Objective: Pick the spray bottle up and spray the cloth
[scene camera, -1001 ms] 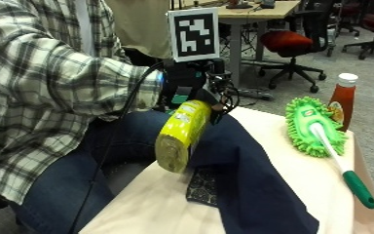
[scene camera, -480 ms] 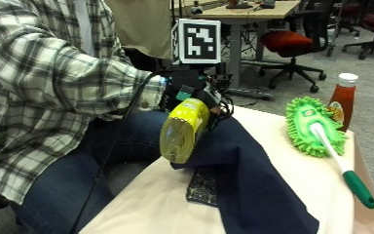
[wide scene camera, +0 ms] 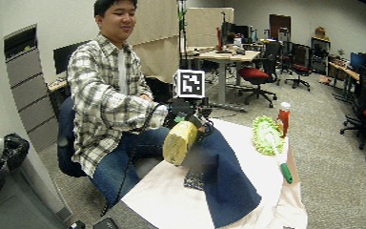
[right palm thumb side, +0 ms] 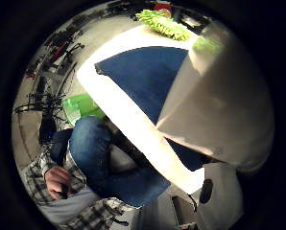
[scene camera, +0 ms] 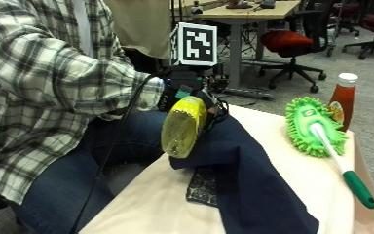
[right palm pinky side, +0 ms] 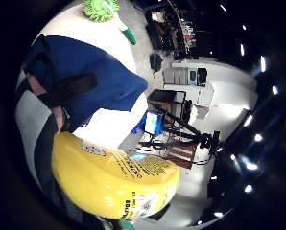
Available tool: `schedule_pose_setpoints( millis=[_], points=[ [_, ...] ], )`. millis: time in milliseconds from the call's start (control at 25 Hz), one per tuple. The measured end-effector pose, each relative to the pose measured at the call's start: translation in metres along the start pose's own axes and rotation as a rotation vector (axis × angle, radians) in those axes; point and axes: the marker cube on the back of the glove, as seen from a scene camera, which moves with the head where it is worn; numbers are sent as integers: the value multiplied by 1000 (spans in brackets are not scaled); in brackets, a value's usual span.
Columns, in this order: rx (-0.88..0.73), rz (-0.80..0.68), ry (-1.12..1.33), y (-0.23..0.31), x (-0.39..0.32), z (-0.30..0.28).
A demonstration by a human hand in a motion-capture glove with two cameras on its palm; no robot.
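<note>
From the outside view you see your black-gloved right hand left of centre, curled round the neck of the yellow plastic spray bottle, which hangs tilted with its base toward the camera, above the near edge of the dark blue cloth. Only the little-finger palm view shows the bottle's printed label; the thumb-side palm view shows your bare left hand on your lap. The nozzle is hidden, so you probably cannot tell where it points. The cloth drapes over the cream-covered table, whose right side holds a green fluffy duster and a red ketchup bottle, leaving bare cover between them and the cloth.
</note>
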Motion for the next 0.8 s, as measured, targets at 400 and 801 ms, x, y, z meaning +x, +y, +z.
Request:
schedule_pose_setpoints(
  millis=[400,801],
  points=[
    [32,26,-47,4,0,-6],
    [170,99,-310,9,16,-24]
  ],
)
